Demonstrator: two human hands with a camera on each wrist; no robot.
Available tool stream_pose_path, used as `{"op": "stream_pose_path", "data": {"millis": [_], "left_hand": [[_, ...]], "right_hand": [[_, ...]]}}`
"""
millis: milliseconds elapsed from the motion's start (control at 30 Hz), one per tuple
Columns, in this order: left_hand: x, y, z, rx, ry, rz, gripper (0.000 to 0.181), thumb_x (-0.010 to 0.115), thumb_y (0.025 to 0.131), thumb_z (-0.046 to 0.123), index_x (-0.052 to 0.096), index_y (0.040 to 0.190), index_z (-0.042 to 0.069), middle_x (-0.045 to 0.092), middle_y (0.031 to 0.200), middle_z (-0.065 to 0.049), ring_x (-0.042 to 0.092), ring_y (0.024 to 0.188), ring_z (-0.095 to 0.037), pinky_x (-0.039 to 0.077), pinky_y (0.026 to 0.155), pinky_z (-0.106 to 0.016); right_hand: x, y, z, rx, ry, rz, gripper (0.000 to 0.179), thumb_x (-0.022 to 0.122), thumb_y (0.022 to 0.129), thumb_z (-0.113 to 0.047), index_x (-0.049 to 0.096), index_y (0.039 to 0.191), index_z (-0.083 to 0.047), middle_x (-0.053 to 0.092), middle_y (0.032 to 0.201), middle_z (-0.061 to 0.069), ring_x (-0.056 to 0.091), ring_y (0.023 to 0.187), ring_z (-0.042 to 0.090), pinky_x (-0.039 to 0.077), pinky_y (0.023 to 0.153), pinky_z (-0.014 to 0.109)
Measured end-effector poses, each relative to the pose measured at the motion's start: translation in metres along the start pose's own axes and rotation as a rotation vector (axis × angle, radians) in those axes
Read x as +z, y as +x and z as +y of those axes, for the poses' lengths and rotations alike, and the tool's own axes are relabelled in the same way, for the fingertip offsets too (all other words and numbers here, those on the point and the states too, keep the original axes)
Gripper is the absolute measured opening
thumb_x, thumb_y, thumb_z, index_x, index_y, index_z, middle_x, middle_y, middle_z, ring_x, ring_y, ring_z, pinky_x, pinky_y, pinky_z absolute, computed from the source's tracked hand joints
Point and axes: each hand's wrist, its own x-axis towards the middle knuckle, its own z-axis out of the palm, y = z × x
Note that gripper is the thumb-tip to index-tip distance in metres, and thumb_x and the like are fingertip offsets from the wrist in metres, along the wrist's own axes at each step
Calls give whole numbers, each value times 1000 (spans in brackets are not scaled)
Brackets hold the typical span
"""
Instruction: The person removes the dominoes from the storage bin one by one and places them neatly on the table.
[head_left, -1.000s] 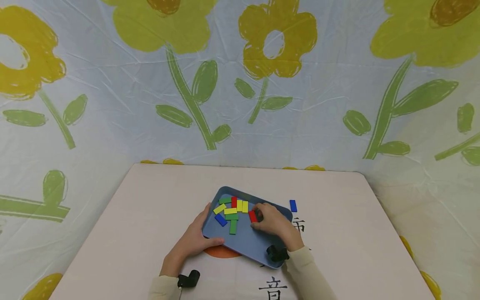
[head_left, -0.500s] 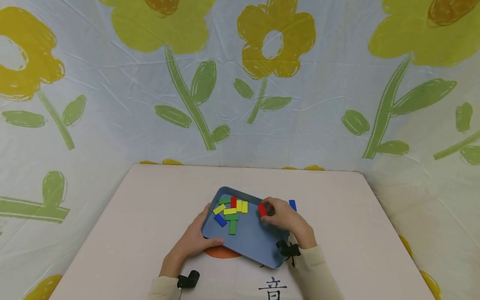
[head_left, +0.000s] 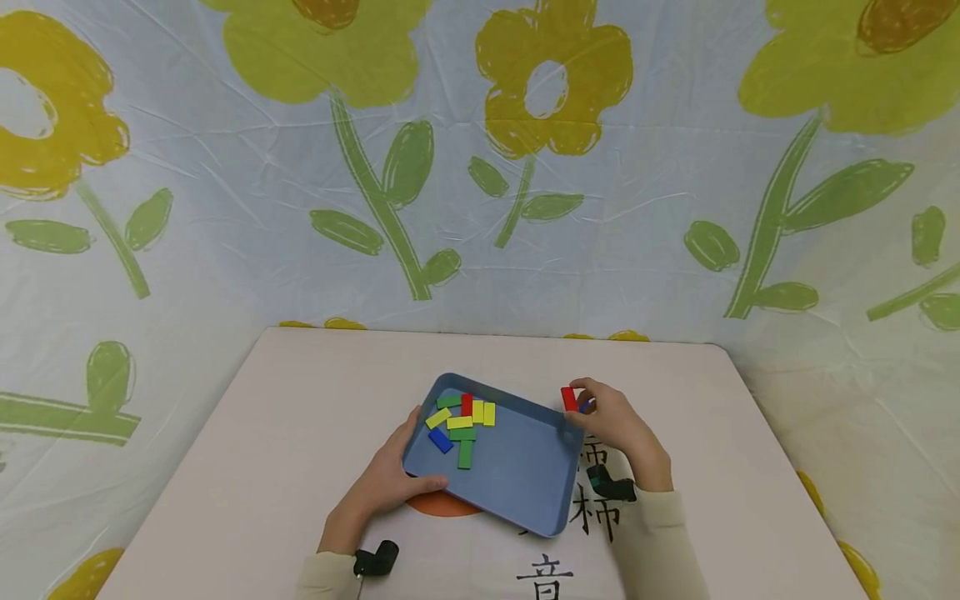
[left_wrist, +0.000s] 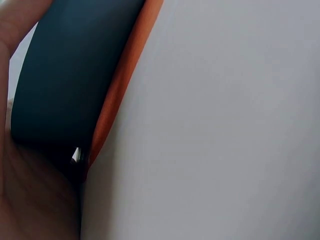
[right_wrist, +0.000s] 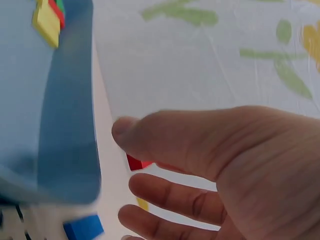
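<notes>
A blue tray (head_left: 517, 487) sits tilted at an angle on the table. My left hand (head_left: 386, 479) holds its left corner, thumb over the front rim and fingers along the side; the left wrist view has the tray's outer wall (left_wrist: 75, 75) against the palm. Just past the tray's right back corner, my right hand (head_left: 618, 423) pinches a red block (head_left: 568, 399) between thumb and fingers. In the right wrist view the thumb mostly hides that red block (right_wrist: 137, 162). A blue block (head_left: 588, 406) on the table is partly hidden behind the right fingers.
Several flat green, yellow, red and blue blocks (head_left: 461, 422) lie grouped in the tray's left part. The tablecloth (head_left: 337, 392) carries black characters (head_left: 596, 510) and an orange patch (head_left: 442, 504) under the tray. A flower-printed cloth (head_left: 600, 217) stands behind.
My right hand has lifted the red block out of the tray's middle and carried it right, past the tray's right back corner. The left hand and tray stay put.
</notes>
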Motion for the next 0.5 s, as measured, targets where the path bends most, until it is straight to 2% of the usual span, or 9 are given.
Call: {"op": "stream_pose_path", "data": {"millis": [300, 500], "left_hand": [[-1, 0, 1, -7, 5, 0, 123, 86, 73, 59, 12, 167, 29, 26, 170, -5, 31, 154, -32, 30, 119, -65], [0, 0, 1, -5, 2, -1, 123, 86, 73, 59, 12, 167, 30, 26, 170, -5, 30, 154, -32, 30, 119, -65]], "right_hand": [[-8, -2, 25, 96, -37, 17, 56, 72, 95, -17, 51, 143, 3, 64, 121, 26, 65, 107, 39, 60, 82, 48], [-7, 0, 38, 137, -32, 7, 58, 73, 94, -15, 50, 143, 6, 64, 120, 28, 66, 106, 40, 61, 80, 47]]}}
